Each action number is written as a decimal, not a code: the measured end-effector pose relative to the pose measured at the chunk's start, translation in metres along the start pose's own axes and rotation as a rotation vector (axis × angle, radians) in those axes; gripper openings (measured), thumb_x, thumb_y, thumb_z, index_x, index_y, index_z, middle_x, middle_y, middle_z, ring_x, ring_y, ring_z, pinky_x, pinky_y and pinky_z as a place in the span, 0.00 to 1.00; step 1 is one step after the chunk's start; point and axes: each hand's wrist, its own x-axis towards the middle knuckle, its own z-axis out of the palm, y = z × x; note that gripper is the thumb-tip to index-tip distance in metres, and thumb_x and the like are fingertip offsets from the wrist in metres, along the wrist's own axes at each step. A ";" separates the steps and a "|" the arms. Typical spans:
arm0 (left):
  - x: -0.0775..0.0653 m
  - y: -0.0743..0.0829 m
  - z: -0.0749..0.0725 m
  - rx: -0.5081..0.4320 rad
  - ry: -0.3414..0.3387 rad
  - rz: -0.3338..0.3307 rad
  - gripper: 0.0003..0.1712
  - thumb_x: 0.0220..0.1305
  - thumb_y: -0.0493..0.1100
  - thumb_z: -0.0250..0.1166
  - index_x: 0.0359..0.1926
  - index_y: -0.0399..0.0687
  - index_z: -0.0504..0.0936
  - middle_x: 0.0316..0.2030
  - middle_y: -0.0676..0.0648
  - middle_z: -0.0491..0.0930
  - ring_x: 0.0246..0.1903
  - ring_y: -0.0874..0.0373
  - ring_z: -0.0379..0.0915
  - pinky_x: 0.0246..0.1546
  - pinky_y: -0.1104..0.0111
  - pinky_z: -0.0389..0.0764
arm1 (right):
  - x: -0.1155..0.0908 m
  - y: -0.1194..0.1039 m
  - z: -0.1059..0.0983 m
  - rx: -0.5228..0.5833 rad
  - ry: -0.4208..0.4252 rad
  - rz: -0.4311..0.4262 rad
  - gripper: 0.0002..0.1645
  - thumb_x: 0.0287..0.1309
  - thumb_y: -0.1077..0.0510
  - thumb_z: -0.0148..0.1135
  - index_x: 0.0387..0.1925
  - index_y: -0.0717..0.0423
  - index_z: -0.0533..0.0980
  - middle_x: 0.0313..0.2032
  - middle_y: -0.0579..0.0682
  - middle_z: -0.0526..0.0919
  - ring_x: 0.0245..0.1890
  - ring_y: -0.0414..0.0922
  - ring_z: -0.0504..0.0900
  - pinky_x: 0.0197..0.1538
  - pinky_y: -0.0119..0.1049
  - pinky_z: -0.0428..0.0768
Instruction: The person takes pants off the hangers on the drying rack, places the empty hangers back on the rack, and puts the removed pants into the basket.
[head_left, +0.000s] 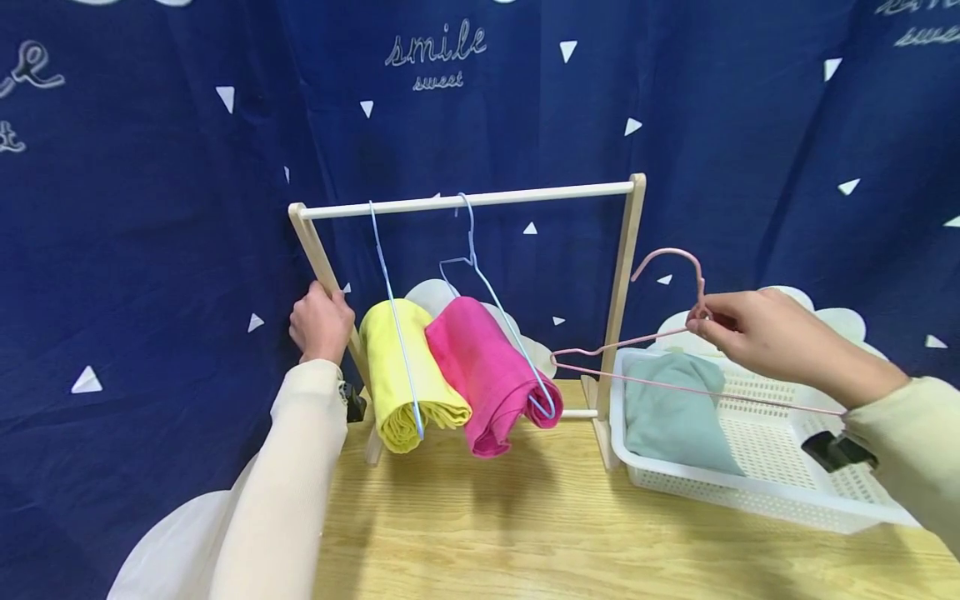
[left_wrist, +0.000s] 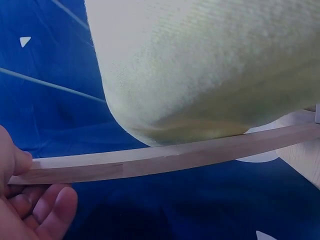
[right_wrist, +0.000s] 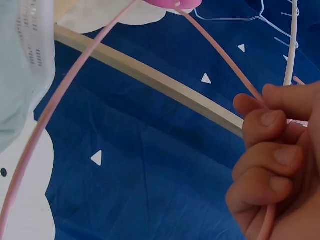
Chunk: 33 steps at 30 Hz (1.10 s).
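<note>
The left hand [head_left: 322,322] has its fingers wrapped round the left upright of a light wooden rack with a white top rod [head_left: 547,195], standing along the table's back edge. The right hand [head_left: 768,333] has its fingers clamped on a pink wire hanger [head_left: 701,292] just below its hook, held bare in the air above the table's back right part. From the rod hang two light-blue wire hangers [head_left: 495,307], the left carrying a thick folded yellow cloth [head_left: 412,367], the right a folded bright pink cloth [head_left: 487,367]. Right of the rack, on the wood-grain table [head_left: 465,542], a white perforated plastic basket [head_left: 750,500] holds a pale green cloth [head_left: 671,425] at its left end. The navy fabric backdrop [head_left: 150,250] reads "smile" over "sweet" in pale script; similar lettering is cut off at the left edge and upper right corner of the head view.
</note>
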 end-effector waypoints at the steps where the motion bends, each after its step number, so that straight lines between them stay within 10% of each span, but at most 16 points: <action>1: 0.000 0.000 0.000 0.000 0.001 0.002 0.19 0.72 0.48 0.52 0.51 0.36 0.77 0.47 0.31 0.82 0.49 0.31 0.78 0.49 0.42 0.76 | 0.002 -0.001 -0.001 0.004 -0.011 0.008 0.07 0.66 0.57 0.60 0.37 0.53 0.83 0.18 0.39 0.72 0.18 0.34 0.66 0.23 0.30 0.63; 33: -0.002 0.003 -0.002 0.001 -0.019 -0.009 0.20 0.73 0.48 0.51 0.53 0.35 0.75 0.50 0.30 0.81 0.52 0.31 0.77 0.51 0.41 0.75 | 0.081 -0.033 -0.018 0.114 -0.004 0.105 0.13 0.70 0.56 0.52 0.36 0.58 0.80 0.17 0.46 0.65 0.20 0.45 0.65 0.27 0.38 0.61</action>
